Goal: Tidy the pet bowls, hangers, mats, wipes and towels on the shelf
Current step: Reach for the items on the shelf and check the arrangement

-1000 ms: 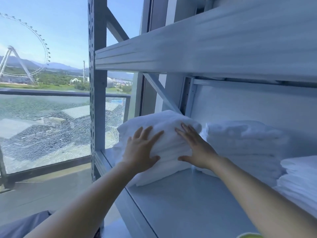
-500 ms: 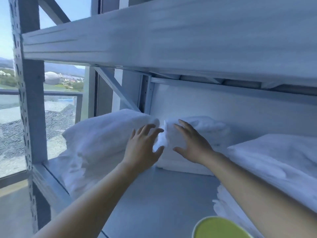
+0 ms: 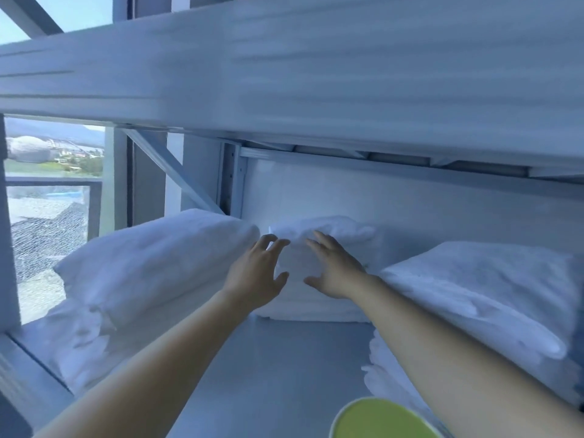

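Three stacks of folded white towels lie on the grey shelf board (image 3: 278, 358). The left stack (image 3: 151, 267) is by the shelf post, the middle stack (image 3: 325, 230) stands at the back wall, and the right stack (image 3: 493, 289) is near the right edge. My left hand (image 3: 257, 273) and my right hand (image 3: 335, 270) reach side by side toward the middle stack, fingers spread, holding nothing. My right hand lies against that stack's front; whether my left hand touches it I cannot tell.
The upper shelf beam (image 3: 284, 74) hangs low over the towels. A grey upright post (image 3: 8, 222) stands at the left, with a window (image 3: 53, 216) behind it. A yellow-green round rim (image 3: 379, 418) shows at the bottom edge.
Both hands left the left towel stack and moved right and deeper to the middle stack. My view shifted right and closer to the shelf.
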Tool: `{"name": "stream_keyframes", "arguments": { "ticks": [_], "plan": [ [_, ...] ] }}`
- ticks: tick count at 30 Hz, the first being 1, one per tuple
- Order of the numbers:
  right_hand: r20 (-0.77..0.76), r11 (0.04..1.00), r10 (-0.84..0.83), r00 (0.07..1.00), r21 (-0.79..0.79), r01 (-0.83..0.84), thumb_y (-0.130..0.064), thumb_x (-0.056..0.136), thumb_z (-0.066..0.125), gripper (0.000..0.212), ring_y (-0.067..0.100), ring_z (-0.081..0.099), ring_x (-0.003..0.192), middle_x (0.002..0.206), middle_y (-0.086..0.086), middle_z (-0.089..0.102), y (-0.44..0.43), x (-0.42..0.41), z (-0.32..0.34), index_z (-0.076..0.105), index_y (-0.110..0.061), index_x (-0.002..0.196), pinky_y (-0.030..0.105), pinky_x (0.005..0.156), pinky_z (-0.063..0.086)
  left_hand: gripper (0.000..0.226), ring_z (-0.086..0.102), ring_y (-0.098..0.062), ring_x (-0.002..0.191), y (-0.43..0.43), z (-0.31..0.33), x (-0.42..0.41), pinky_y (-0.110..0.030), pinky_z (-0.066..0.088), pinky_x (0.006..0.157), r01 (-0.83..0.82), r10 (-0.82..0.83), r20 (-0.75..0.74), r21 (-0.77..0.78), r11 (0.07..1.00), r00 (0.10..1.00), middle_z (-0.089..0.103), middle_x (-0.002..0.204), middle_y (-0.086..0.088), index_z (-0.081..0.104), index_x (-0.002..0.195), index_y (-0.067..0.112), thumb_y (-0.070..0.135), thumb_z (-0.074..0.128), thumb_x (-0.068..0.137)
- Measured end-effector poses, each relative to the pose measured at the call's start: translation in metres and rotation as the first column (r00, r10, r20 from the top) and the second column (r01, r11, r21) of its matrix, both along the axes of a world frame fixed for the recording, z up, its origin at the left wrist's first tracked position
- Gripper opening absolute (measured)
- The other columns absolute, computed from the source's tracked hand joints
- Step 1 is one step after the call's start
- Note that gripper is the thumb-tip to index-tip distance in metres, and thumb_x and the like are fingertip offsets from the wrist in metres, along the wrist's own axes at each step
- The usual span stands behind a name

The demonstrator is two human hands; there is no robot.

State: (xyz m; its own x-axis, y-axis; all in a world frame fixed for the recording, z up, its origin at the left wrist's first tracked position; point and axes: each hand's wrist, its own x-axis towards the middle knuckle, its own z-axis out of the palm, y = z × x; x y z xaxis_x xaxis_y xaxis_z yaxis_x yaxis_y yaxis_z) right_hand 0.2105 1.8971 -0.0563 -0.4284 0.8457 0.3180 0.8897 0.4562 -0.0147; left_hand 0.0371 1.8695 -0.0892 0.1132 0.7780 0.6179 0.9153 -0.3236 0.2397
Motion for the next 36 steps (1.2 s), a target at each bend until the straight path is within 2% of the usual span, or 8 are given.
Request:
{"name": "stream_keyframes", "arguments": {
  "ticks": [6, 10, 13, 15, 19, 25, 31, 36],
  "plan": [
    [0.078, 0.997, -0.040, 0.996, -0.070, 0.046, -0.036, 0.085, 0.063, 0.092, 0.017, -0.003, 0.146, 0.159, -0.005, -0.006, 0.012, -0.004, -0.013, -0.002, -0.027, 0.150, 0.039, 0.116, 0.021, 0.067, 0.042, -0.021, 0.127, 0.009, 0.000, 0.000, -0.031, 0.043, 0.094, 0.092, -0.085, 0.054, -0.129, 0.987, 0.995, 0.026, 0.151, -0.001, 0.019, 0.147, 0.023, 0.025, 0.055, 0.090],
    [0.123, 0.995, -0.064, 0.990, -0.072, 0.073, -0.031, 0.084, 0.064, 0.092, 0.016, 0.002, 0.146, 0.159, -0.005, -0.002, 0.011, -0.001, -0.009, 0.001, -0.024, 0.150, 0.038, 0.113, 0.028, 0.068, 0.031, -0.022, 0.136, 0.011, -0.004, 0.002, -0.026, 0.031, 0.101, 0.122, -0.111, 0.067, -0.205, 0.971, 0.992, 0.017, 0.155, -0.004, 0.011, 0.149, 0.018, 0.021, 0.051, 0.094],
    [0.139, 0.993, -0.061, 0.988, -0.092, 0.074, -0.031, 0.083, 0.067, 0.088, 0.020, 0.015, 0.144, 0.157, 0.000, 0.013, 0.009, 0.001, 0.009, 0.010, -0.018, 0.149, 0.039, 0.108, 0.034, 0.070, 0.036, -0.024, 0.132, 0.014, -0.008, 0.003, -0.029, 0.034, 0.100, 0.118, -0.104, 0.072, -0.226, 0.967, 0.992, 0.011, 0.157, -0.006, 0.009, 0.149, 0.018, 0.021, 0.051, 0.093],
    [0.162, 0.996, -0.056, 0.985, -0.057, 0.066, -0.032, 0.083, 0.067, 0.088, 0.021, 0.020, 0.142, 0.156, 0.003, 0.017, 0.010, 0.006, 0.032, 0.011, -0.016, 0.150, 0.034, 0.112, 0.029, 0.073, 0.035, -0.024, 0.133, 0.016, -0.010, 0.004, -0.032, 0.036, 0.101, 0.113, -0.092, 0.098, -0.228, 0.967, 0.991, 0.005, 0.157, -0.007, 0.008, 0.149, 0.020, 0.020, 0.053, 0.092],
    [0.241, 0.995, -0.074, 0.968, -0.046, 0.087, -0.038, 0.087, 0.061, 0.084, 0.018, 0.016, 0.144, 0.158, 0.002, 0.010, 0.017, 0.020, 0.079, 0.009, -0.018, 0.151, 0.028, 0.114, 0.017, 0.075, 0.041, -0.027, 0.129, 0.021, -0.006, 0.007, -0.036, 0.042, 0.098, 0.093, -0.069, 0.117, -0.218, 0.971, 0.991, -0.005, 0.158, -0.005, 0.008, 0.149, 0.024, 0.023, 0.055, 0.090],
    [0.334, 0.985, -0.003, 0.943, -0.162, 0.060, -0.049, 0.094, 0.045, 0.070, 0.013, 0.008, 0.146, 0.159, -0.005, 0.005, 0.035, 0.036, 0.078, 0.012, -0.025, 0.150, 0.029, 0.116, 0.010, 0.076, 0.035, -0.027, 0.133, 0.032, 0.003, 0.017, -0.034, 0.032, 0.104, 0.066, -0.036, 0.142, -0.218, 0.974, 0.989, 0.000, 0.157, -0.008, 0.009, 0.148, 0.022, 0.025, 0.056, 0.088],
    [0.198, 0.982, 0.064, 0.978, -0.187, -0.026, -0.056, 0.092, 0.041, 0.067, 0.010, 0.007, 0.145, 0.158, -0.011, 0.005, 0.049, 0.043, 0.047, 0.014, -0.032, 0.150, 0.030, 0.118, 0.008, 0.077, 0.045, -0.030, 0.120, 0.044, 0.001, 0.018, -0.032, 0.043, 0.090, 0.044, -0.016, 0.119, -0.231, 0.972, 0.993, 0.006, 0.154, -0.009, 0.012, 0.146, 0.019, 0.025, 0.059, 0.085],
    [0.119, 0.985, 0.090, 0.989, -0.158, -0.071, -0.050, 0.094, 0.043, 0.062, 0.009, 0.014, 0.144, 0.157, -0.010, 0.014, 0.051, 0.049, 0.043, 0.019, -0.031, 0.149, 0.022, 0.115, 0.012, 0.069, 0.049, -0.031, 0.110, 0.051, 0.000, 0.025, -0.040, 0.049, 0.086, 0.028, 0.008, 0.165, -0.214, 0.976, 0.986, 0.017, 0.147, -0.008, 0.018, 0.141, 0.017, 0.024, 0.056, 0.084]
  ]
}}
